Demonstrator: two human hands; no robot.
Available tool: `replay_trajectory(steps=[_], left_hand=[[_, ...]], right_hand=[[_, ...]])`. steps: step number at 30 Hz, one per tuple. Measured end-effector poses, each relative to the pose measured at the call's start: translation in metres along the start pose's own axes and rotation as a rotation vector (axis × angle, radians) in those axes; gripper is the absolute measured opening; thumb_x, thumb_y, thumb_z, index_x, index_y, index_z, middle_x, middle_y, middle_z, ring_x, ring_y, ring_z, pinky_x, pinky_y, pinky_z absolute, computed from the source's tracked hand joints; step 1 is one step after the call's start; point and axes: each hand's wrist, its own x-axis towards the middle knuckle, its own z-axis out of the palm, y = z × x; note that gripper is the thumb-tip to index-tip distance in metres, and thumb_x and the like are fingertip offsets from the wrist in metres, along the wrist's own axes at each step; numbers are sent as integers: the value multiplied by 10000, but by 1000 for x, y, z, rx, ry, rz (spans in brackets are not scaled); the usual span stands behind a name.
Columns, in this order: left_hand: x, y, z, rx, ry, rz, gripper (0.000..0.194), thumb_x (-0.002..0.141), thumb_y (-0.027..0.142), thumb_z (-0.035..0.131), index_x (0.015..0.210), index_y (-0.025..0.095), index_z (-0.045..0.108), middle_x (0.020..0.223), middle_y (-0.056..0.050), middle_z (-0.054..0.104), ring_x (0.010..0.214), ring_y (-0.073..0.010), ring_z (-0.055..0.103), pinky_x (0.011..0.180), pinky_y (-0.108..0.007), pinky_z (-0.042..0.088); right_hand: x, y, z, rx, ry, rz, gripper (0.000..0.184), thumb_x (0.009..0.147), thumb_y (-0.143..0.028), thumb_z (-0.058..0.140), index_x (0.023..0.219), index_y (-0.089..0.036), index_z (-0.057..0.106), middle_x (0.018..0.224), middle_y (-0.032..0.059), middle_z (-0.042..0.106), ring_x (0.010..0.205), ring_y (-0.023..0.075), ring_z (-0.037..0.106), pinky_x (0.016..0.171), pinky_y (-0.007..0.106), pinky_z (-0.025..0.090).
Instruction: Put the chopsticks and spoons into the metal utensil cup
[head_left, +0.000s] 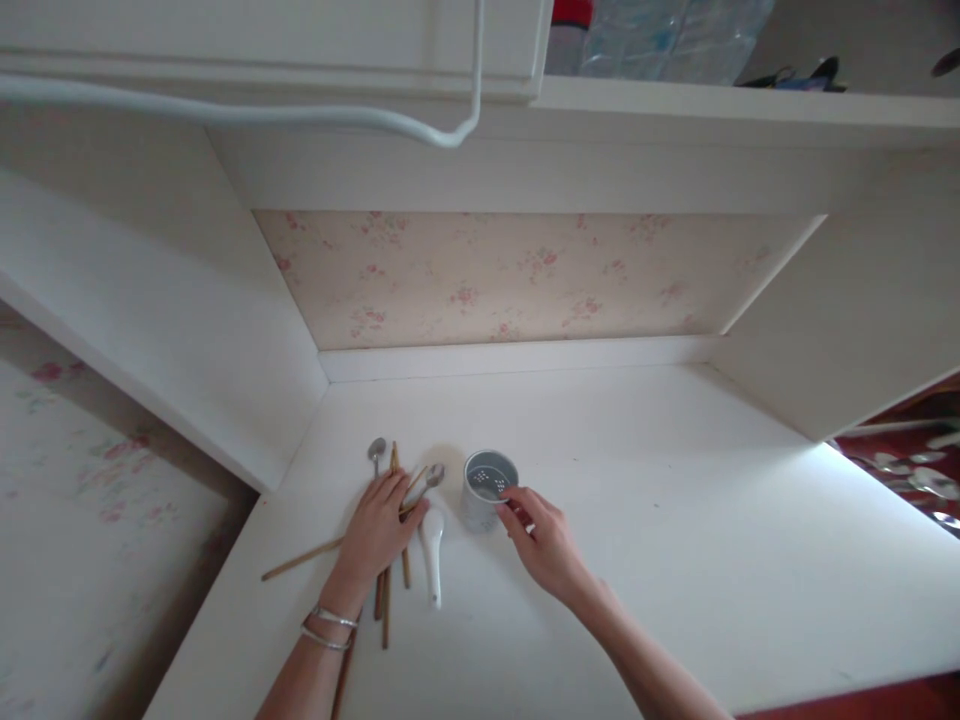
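A smooth white desktop (637, 500) is spreading below a long white shelf (712, 130). Cream wallpaper (420, 270) with pink flowers is covering the recess between two flat white side panels (825, 310). Soft light is falling across the desktop; shadow is darkening the pale floral wall (67, 520) at left.

Toward seven o'clock, two slim, shiny, silver-coloured bangles (325, 641) are worn close together on the left wrist (344, 594). Toward five o'clock, the right forearm (634, 640) is seen bare, with slender fingers (531, 499) shown beyond.
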Motion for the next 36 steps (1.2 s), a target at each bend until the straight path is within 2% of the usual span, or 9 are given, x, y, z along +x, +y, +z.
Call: replay_trajectory(steps=[7,13,16,22,27,32,34,36], left_hand=[[2,-3,-7,-29,89,50,392,909,452,521,1161,176,638,1121,-92,665,1110,-263,583,1025,-427,447],[16,2,-13,45,49,45,391,933,484,465,1133,219,673,1088,-88,679,1068,-270,594,966,-427,453],[20,2,-17,58,21,44,396,947,487,431,1100,230,691,1101,-84,685,1066,-270,597,956,-425,447],[28,-1,-21,23,39,71,404,976,434,379,1163,234,677,1156,-77,691,1109,-248,591,1018,-410,412],[32,-7,-19,-54,21,38,440,995,414,329,1165,198,672,1189,-80,686,1152,-243,578,1045,-411,405],[34,-13,-27,-183,140,-38,442,992,412,321,1111,170,671,1123,-97,701,1083,-231,605,1005,-386,441],[29,-5,-36,-220,214,-47,399,974,416,369,1080,177,671,1087,-93,705,1052,-226,612,986,-371,447],[18,16,-48,-273,279,-77,338,949,417,434,1039,187,665,1029,-77,708,993,-214,621,936,-342,459]], right_hand=[[-9,-4,-1,-53,-56,-75,215,993,-341,442,1096,-234,597,863,32,666,658,142,638,579,230,493],[-9,5,0,-46,-73,-92,319,992,-333,437,1296,-271,513,941,32,681,627,134,628,610,248,502],[-16,15,2,52,-11,-11,364,984,-359,444,1336,-274,469,891,17,669,567,119,597,563,237,487],[-8,48,-1,288,164,254,400,928,-474,495,1226,-207,509,736,-17,592,487,119,552,474,229,454],[4,69,-3,336,183,290,391,917,-515,481,1122,-194,569,668,-24,575,489,129,541,481,237,446],[-2,77,-1,334,170,267,397,921,-527,469,1103,-191,579,639,-28,564,492,131,521,493,239,432],[-4,78,-1,334,161,264,403,919,-534,467,1093,-190,584,633,-28,563,486,132,512,490,241,425],[-4,79,-1,335,152,264,408,919,-541,463,1082,-190,591,630,-27,565,483,134,506,490,244,423]])
